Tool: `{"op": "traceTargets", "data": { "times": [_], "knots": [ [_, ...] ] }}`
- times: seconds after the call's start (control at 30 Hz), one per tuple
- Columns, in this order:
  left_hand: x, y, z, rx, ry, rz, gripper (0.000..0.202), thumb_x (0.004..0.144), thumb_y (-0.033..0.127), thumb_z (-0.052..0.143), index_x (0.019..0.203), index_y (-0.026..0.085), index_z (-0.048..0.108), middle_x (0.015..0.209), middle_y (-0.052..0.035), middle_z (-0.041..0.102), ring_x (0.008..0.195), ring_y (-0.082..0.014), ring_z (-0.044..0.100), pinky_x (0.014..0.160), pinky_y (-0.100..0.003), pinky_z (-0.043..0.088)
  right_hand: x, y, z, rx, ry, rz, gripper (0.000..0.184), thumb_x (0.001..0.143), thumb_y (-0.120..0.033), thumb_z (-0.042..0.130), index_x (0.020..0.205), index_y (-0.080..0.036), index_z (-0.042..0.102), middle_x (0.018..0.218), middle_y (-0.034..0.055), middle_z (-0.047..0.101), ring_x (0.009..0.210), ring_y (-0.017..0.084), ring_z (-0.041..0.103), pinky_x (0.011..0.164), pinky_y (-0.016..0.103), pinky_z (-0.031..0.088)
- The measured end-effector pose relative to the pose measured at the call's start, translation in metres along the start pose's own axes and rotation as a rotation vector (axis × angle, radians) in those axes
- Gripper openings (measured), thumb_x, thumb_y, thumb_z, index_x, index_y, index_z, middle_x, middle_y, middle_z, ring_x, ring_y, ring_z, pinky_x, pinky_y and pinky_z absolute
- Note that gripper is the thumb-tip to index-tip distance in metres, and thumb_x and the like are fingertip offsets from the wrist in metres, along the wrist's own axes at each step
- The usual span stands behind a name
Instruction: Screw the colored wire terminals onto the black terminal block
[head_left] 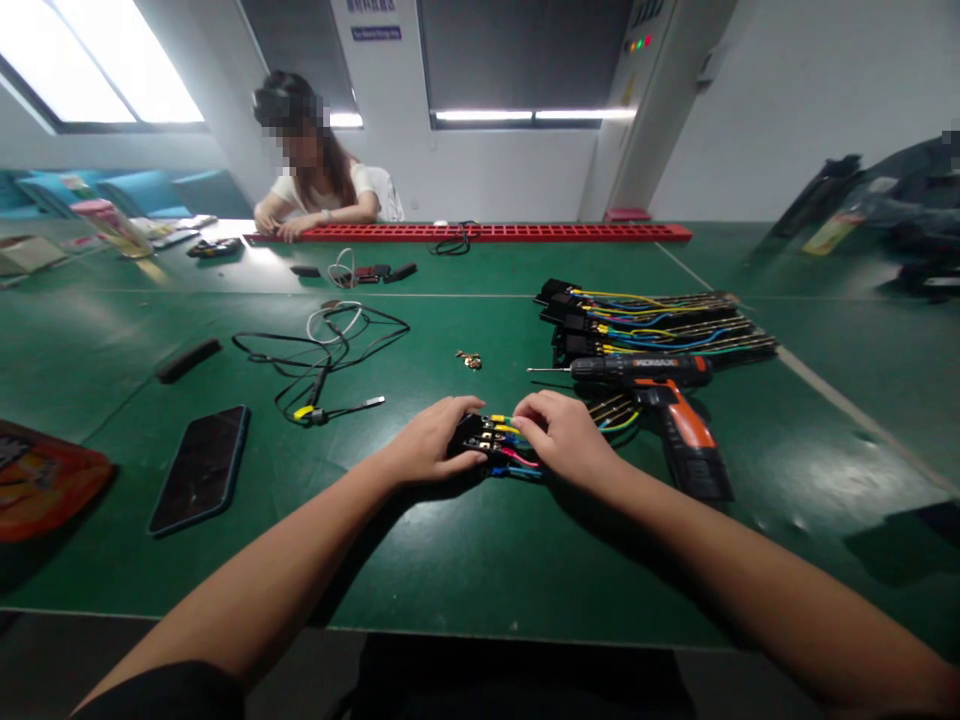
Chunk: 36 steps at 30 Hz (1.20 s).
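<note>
Black block (471,428) with coloured wires (522,457) at its right end lies low over the tabletop (442,570), near the middle of its near edge. The left hand (429,440) holds the block, thumb on the near side and fingers on the far side; the right hand (561,440) is curled narrow with its fingertips at the wires, though whether it pinches one I cannot tell. The step in hand looks to be setting the wire ends in place against the metal contacts; the next move probably calls for a steady left grip and each end lying flat before any fastening. Small brass-coloured pieces (470,360), perhaps screws, lie loose just beyond the block, and a power drill (637,372) rests to its right, bit pointing left. As for containers, an orange packet (49,480) sits by the tabletop's left edge, its contents hidden; toward the far left corner stand a pink-topped cup (116,230) and a carton (28,256), and toward the far right corner a bottle (841,222), what they hold too unclear to tell.
</note>
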<state>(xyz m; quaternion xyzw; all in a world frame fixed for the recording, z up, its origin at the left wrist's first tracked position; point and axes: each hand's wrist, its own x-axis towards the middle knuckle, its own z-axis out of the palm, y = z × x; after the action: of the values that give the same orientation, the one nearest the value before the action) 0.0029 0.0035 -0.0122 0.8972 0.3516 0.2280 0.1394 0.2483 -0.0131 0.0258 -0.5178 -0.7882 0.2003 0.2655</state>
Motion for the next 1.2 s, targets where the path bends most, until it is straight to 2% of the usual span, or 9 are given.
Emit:
{"op": "traceTargets", "data": {
  "times": [0.13,0.23,0.53,0.87,1.07,1.2],
  "knots": [
    [0.0,-0.002,0.001,-0.01,0.009,0.006,0.062,0.089,0.05,0.061,0.137,0.016,0.041,0.13,-0.0169,0.061,0.117,-0.0299,0.063,0.1,-0.046,0.052,0.001,0.008,0.011,-0.001,0.023,-0.031,0.017,0.095,-0.026,0.057,0.091,-0.018,0.072,0.093,0.0041,0.068,0.089,0.014,0.06,0.084,0.028,0.042],
    [0.0,-0.004,0.002,-0.006,0.013,0.016,0.062,0.089,0.049,0.062,0.137,0.016,0.041,0.13,-0.0168,0.061,0.117,-0.0294,0.063,0.101,-0.045,0.052,-0.002,0.014,0.017,-0.041,0.056,-0.089,0.021,0.097,-0.027,0.055,0.09,-0.017,0.071,0.092,0.0049,0.067,0.089,0.015,0.059,0.084,0.028,0.041],
    [0.001,-0.003,0.001,-0.006,0.011,0.03,0.059,0.09,0.048,0.061,0.137,0.018,0.041,0.131,-0.0161,0.061,0.119,-0.0294,0.061,0.102,-0.046,0.051,-0.016,0.025,0.029,-0.276,0.235,-0.355,0.019,0.1,-0.025,0.051,0.09,-0.017,0.065,0.089,0.0042,0.066,0.081,0.017,0.047,0.077,0.032,0.029],
    [0.003,-0.001,-0.001,-0.023,-0.004,0.043,0.061,0.09,0.051,0.06,0.138,0.017,0.044,0.126,-0.0152,0.062,0.112,-0.0286,0.062,0.098,-0.044,0.051,-0.019,0.024,0.027,-0.325,0.226,-0.335,0.019,0.1,-0.026,0.051,0.091,-0.018,0.066,0.09,0.0035,0.066,0.083,0.017,0.047,0.078,0.033,0.027],
    [0.005,0.001,-0.006,-0.089,0.031,0.119,0.055,0.097,0.05,0.04,0.141,0.017,0.044,0.128,-0.0156,0.062,0.114,-0.0296,0.059,0.099,-0.045,0.048,-0.021,0.023,0.028,-0.289,0.218,-0.299,0.02,0.1,-0.027,0.051,0.091,-0.018,0.067,0.09,0.0036,0.067,0.083,0.016,0.048,0.078,0.033,0.026],
    [0.006,0.001,-0.007,-0.117,0.073,0.143,0.058,0.099,0.053,0.034,0.143,0.017,0.046,0.132,-0.0156,0.061,0.118,-0.0304,0.056,0.102,-0.046,0.045,-0.021,0.024,0.029,-0.296,0.223,-0.298,0.021,0.1,-0.027,0.05,0.09,-0.018,0.066,0.089,0.0035,0.066,0.083,0.016,0.047,0.078,0.033,0.025]
  ]
}}
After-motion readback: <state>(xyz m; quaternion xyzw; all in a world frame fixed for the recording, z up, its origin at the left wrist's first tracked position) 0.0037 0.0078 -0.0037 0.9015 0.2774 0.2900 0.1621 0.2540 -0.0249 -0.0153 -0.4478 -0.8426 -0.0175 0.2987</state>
